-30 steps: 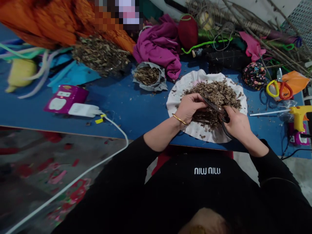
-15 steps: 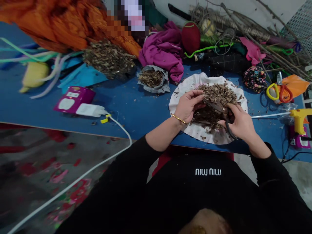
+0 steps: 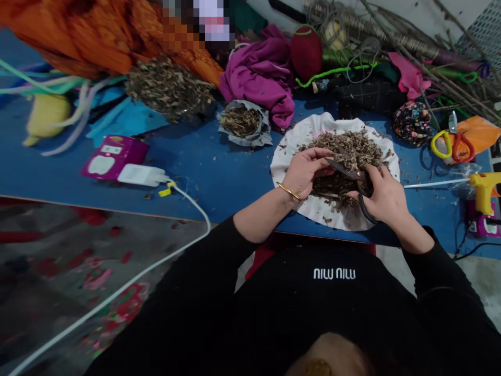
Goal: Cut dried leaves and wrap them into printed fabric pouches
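A round white cloth (image 3: 285, 156) lies on the blue table, with a heap of dry brown leaf bits (image 3: 362, 146) on it. My right hand (image 3: 385, 196) holds dark scissors (image 3: 366, 209) over the heap, and their blades point left with a gap between them. The fingers of my left hand (image 3: 307, 172) are pinched together near the blade tips. What they hold is too small to make out. Beyond my left hand stands a small grey-wrapped bundle of dried plant matter (image 3: 242, 122).
A yellow glue gun (image 3: 483, 190) and red-and-yellow scissors (image 3: 452, 146) are at the right. Magenta cloth (image 3: 258, 73), a leaf pile (image 3: 168, 91) and twigs line the back. A purple box (image 3: 113, 156) with a white plug and cable sits at the left on the table (image 3: 191, 177).
The scissor blades show wider apart than before. Both hands have stayed in nearly the same place over the heap. The view has shifted slightly.
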Tool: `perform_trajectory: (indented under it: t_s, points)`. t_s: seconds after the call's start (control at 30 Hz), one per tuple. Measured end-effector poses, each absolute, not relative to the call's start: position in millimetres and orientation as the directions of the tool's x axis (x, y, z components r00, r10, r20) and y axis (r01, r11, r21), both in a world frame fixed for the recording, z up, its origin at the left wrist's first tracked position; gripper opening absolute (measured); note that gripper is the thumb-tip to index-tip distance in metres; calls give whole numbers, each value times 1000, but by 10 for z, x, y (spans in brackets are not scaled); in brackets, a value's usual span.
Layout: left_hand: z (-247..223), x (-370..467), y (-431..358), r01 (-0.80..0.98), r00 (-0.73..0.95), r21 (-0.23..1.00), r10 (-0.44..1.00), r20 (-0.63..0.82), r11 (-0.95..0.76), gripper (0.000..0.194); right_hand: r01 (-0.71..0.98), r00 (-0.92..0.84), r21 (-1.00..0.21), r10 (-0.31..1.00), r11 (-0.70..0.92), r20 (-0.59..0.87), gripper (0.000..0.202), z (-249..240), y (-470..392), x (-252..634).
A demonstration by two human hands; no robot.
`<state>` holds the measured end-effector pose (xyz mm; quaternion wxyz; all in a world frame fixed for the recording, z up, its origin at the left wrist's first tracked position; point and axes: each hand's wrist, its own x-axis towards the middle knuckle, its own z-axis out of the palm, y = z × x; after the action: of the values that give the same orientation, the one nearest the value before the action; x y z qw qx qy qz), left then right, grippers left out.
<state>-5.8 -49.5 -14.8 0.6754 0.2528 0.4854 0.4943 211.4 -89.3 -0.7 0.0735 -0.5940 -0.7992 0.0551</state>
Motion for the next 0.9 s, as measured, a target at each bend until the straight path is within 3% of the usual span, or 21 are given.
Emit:
perform_trajectory:
  t_s: [0.33, 0.6, 0.73, 0.9]
  points:
    - [-114, -62, -482, -447, 41, 790, 891, -451, 421, 22, 947, -285, -142, 958, 287, 34, 77, 32, -900, 2082]
    - [-93, -37, -511, -365, 67, 824, 895, -441, 433, 19, 947, -301, -106, 953, 303, 35, 51, -15, -954, 2063]
    - [-93, -57, -504, -372, 80, 828, 904, -421, 419, 14, 938, -313, -145, 949, 316, 44, 40, -50, -949, 2089]
    - [-127, -53, -501, -350, 64, 845, 910, -409, 405, 17, 931, -318, -163, 944, 328, 81, 50, -57, -934, 2077]
